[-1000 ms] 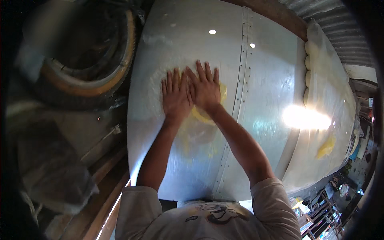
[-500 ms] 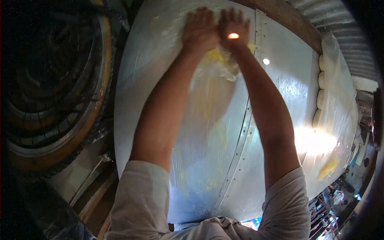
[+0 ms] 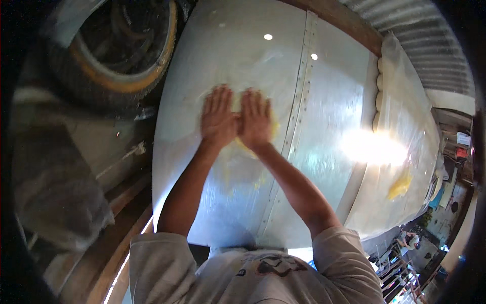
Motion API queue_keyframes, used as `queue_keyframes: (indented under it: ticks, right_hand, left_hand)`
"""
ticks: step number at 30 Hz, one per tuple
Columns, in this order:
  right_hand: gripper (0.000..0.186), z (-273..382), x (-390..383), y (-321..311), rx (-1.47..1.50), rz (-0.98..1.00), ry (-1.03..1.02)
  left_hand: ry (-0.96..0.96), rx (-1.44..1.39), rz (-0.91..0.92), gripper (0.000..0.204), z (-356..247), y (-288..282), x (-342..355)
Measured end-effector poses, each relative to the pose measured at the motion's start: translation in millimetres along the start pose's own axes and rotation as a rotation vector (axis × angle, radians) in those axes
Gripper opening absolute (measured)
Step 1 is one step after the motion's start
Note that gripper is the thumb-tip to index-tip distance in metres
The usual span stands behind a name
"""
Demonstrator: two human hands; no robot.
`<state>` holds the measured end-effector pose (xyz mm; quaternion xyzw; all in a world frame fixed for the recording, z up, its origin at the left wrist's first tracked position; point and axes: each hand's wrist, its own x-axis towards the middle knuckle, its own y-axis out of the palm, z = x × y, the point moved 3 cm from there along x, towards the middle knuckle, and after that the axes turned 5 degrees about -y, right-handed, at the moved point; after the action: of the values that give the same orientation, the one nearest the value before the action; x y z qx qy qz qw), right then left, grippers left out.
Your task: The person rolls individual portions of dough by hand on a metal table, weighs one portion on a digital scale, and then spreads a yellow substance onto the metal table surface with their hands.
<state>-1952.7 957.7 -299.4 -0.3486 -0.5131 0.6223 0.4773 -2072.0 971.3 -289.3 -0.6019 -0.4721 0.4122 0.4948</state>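
Observation:
My left hand [image 3: 218, 120] lies flat with its fingers stretched out, on or just over a broad pale metal sheet [image 3: 200, 66]. Beside it, thumbs close together, my right hand [image 3: 255, 120] is likewise flat and open. A soft yellow mass [image 3: 275, 126] shows at the right hand's outer edge and below it; most of it is hidden under the palms, and its kind I cannot tell. Yellow smears [image 3: 243, 180] streak the metal nearer to me. A riveted seam strip [image 3: 299, 91] runs along the sheet to the right of my hands.
Clear plastic sheeting [image 3: 405, 101] covers pale rounded shapes at the right, with a yellow lump [image 3: 400, 186] on it. At the far left stands a bicycle wheel [image 3: 126, 83]. Corrugated metal [image 3: 420, 35] rises at the upper right. Another person [image 3: 408, 240] is far off at the lower right.
Both hands have come back toward me along the metal sheet from its far end, staying flat and side by side. The yellow mass under them has shifted nearer too. The view has tilted.

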Motion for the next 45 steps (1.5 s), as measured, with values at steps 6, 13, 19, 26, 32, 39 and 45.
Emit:
queue_keyframes:
  ticks: [6, 13, 19, 26, 32, 39, 45]
  right_hand:
    - [0.061, 134, -72, 19, 0.175, -0.045, -0.289]
    - [0.059, 200, -218, 22, 0.259, 0.139, -0.668]
    - [0.065, 95, -336, -17, 0.250, 0.298, -0.649]
    - [0.058, -52, -408, -83, 0.009, 0.228, -0.190]
    - [0.059, -60, -397, -109, 0.030, 0.071, 0.032]
    - [0.057, -94, -308, -72, 0.130, 0.129, -0.067]
    - [0.055, -141, -179, -60, 0.051, 0.017, -0.034]
  left_hand:
    - [-0.193, 0.137, -0.047, 0.063, 74, -18, -172]
    - [-0.483, 0.092, -0.111, 0.063, 36, -2, -373]
    - [-0.524, 0.021, 0.105, 0.069, -113, 27, -419]
    - [-0.172, -0.164, 0.105, 0.071, -225, 20, -366]
    - [-0.314, -0.147, -0.011, 0.072, -230, 2, -375]
    - [-0.212, -0.052, 0.060, 0.070, -243, 35, -286]
    - [-0.100, 0.018, 0.159, 0.067, -226, 43, -124]
